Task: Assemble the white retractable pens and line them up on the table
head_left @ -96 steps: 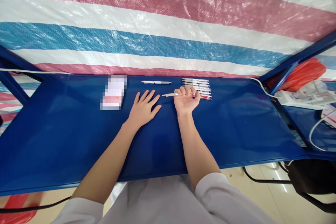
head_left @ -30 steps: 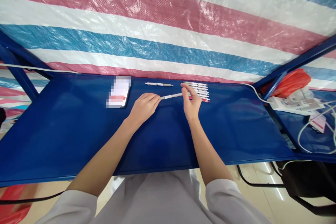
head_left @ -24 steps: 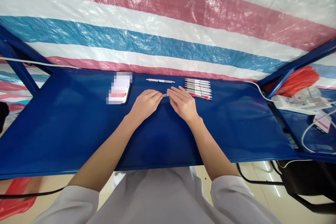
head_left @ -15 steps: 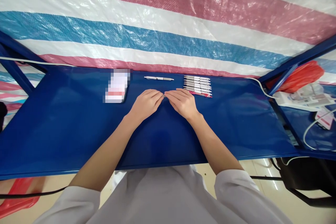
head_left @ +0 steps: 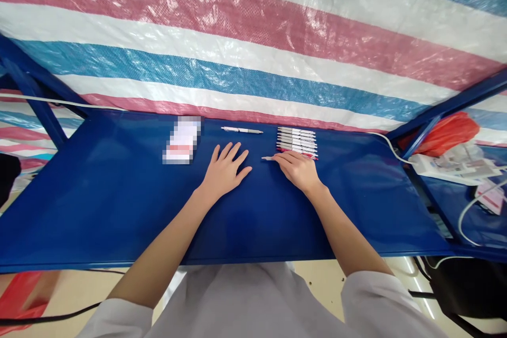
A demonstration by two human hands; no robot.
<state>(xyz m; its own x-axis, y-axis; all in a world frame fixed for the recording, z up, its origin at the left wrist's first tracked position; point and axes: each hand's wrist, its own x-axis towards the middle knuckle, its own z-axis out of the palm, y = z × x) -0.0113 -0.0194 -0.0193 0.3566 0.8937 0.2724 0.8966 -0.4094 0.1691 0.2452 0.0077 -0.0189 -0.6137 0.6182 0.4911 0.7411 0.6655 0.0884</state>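
My right hand [head_left: 298, 170] has its fingers closed over a pen [head_left: 266, 158], whose pale tip pokes out to the left; the rest of it is hidden under the hand. Just beyond lies a row of several white and grey pens [head_left: 296, 138], side by side, with a red one [head_left: 312, 157] at the near end, partly covered by my fingers. My left hand [head_left: 222, 173] rests palm down on the blue table [head_left: 253, 222], fingers spread, holding nothing. A single white and grey pen [head_left: 241, 130] lies farther back, between the phone and the row.
A phone [head_left: 180, 142], its screen blurred out, lies left of the pens. Striped plastic sheeting [head_left: 237, 26] hangs behind the table. On the right are a blue frame post, a white power strip [head_left: 439, 169], a red plastic bag [head_left: 447, 134] and white cables.
My hands have parted. The left has let go and spread its fingers flat; the right has moved right to the near end of the pen row, carrying the pen. The view has tilted slightly upward.
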